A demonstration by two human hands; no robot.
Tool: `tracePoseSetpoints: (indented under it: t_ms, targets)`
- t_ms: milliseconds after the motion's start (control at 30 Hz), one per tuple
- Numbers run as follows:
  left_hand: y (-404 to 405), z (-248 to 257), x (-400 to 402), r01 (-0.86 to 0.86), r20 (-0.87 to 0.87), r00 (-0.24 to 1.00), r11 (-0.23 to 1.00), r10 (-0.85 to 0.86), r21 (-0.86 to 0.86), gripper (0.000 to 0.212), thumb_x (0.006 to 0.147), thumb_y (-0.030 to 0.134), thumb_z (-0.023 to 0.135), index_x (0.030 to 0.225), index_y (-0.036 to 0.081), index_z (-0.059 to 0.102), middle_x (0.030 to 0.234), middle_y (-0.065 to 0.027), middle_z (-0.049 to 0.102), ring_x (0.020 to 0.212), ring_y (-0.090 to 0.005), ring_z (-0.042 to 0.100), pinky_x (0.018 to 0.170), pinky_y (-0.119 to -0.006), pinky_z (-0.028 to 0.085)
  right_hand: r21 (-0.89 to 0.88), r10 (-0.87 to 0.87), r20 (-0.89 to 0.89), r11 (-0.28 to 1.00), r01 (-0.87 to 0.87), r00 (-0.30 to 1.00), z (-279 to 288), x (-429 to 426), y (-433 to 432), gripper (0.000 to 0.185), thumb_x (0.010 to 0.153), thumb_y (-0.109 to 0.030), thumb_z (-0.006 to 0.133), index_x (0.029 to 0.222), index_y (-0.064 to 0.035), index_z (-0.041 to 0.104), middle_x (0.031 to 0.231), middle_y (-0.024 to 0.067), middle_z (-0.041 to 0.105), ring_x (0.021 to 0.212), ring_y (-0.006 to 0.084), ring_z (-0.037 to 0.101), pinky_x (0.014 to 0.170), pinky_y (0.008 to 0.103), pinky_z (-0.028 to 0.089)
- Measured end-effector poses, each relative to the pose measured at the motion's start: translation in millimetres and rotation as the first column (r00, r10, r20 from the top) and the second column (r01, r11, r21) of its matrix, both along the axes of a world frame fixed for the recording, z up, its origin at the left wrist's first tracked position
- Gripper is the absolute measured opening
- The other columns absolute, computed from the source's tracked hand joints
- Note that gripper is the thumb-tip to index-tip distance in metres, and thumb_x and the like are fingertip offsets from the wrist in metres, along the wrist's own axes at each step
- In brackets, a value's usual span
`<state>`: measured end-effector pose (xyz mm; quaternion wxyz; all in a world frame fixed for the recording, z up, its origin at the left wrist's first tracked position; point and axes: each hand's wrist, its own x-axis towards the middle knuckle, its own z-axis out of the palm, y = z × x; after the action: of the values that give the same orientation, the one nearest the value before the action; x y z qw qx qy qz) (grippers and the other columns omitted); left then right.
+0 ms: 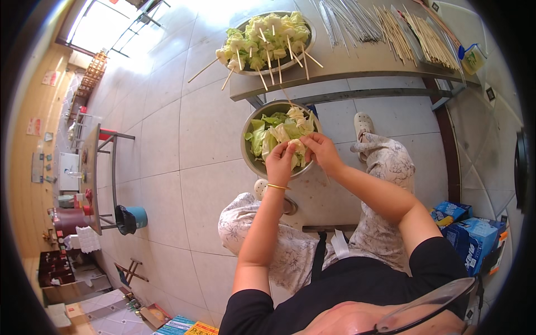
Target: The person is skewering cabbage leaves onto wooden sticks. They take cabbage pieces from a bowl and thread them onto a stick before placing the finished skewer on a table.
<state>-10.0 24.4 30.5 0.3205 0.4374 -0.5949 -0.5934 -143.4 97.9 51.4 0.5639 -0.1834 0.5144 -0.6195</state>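
Note:
Over a round metal bowl (245, 144) of torn cabbage leaves (263, 135), my left hand (281, 161) and my right hand (321, 151) meet at the near side. Both pinch a pale piece of cabbage (298, 146) between their fingertips. Beyond it, more pale cabbage pieces (296, 115) lie at the bowl's far right, where a thin wooden skewer (286, 94) sticks out past the rim. A larger metal basin (310, 42) on the table is heaped with skewered cabbage (268, 31), its sticks pointing outward.
The metal-framed table (351, 67) spans the top, carrying metal skewers (349, 21), bamboo skewers (427, 39) and a lidded plastic container (472, 58). Blue packages (473, 238) lie at the right. A lined blue bin (137, 217) stands near another table (93, 167) at the left.

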Motion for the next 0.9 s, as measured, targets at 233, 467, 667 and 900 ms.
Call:
tracePoseSetpoints:
  t_ms: [233, 467, 667, 900]
  targets:
    - [-10, 10, 9, 0.126, -0.183, 0.98, 0.959, -0.08, 0.254, 0.024, 0.087, 0.017, 0.062, 0.102, -0.001, 0.065, 0.078, 0.0042, 0.058, 0.062, -0.0018, 0.044, 0.054, -0.016, 0.035, -0.16, 0.068, 0.035, 0.985, -0.062, 0.997, -6, 1, -3, 0.019, 0.083, -0.019, 0.066, 0.092, -0.0027, 0.06, 0.074, -0.0009, 0.058, 0.055, 0.0044, 0.049, 0.047, 0.0178, 0.036]
    - [-3, 3, 0, 0.086, -0.129, 0.987, 0.995, -0.093, -0.052, 0.019, 0.087, 0.015, 0.061, 0.1, 0.002, 0.067, 0.077, 0.0054, 0.057, 0.064, -0.0015, 0.043, 0.057, -0.016, 0.034, -0.156, 0.04, -0.125, 0.986, -0.06, 0.991, -12, 4, -2, 0.021, 0.08, -0.016, 0.069, 0.092, -0.0017, 0.06, 0.076, 0.0001, 0.059, 0.055, 0.0048, 0.049, 0.05, 0.0185, 0.04]
    - [-2, 3, 4, 0.146, -0.125, 0.983, 0.983, -0.132, 0.11, 0.025, 0.089, 0.017, 0.059, 0.108, 0.002, 0.064, 0.081, 0.0037, 0.059, 0.067, -0.0028, 0.045, 0.059, -0.017, 0.037, -0.096, -0.024, -0.194, 0.995, 0.005, 0.981, -14, 4, -4, 0.021, 0.081, -0.015, 0.068, 0.093, -0.002, 0.059, 0.075, 0.0, 0.058, 0.056, 0.0053, 0.05, 0.051, 0.0192, 0.041]
    - [0, 12, 0, 0.117, -0.097, 0.989, 0.993, -0.115, 0.02, 0.028, 0.086, 0.015, 0.063, 0.109, -0.001, 0.062, 0.089, 0.0012, 0.062, 0.077, -0.0039, 0.051, 0.069, -0.017, 0.041, -0.161, -0.039, -0.124, 0.987, 0.019, 0.992, -12, -1, -5, 0.018, 0.081, -0.013, 0.068, 0.09, -0.0007, 0.058, 0.078, 0.0023, 0.059, 0.057, 0.0071, 0.051, 0.052, 0.0212, 0.043]
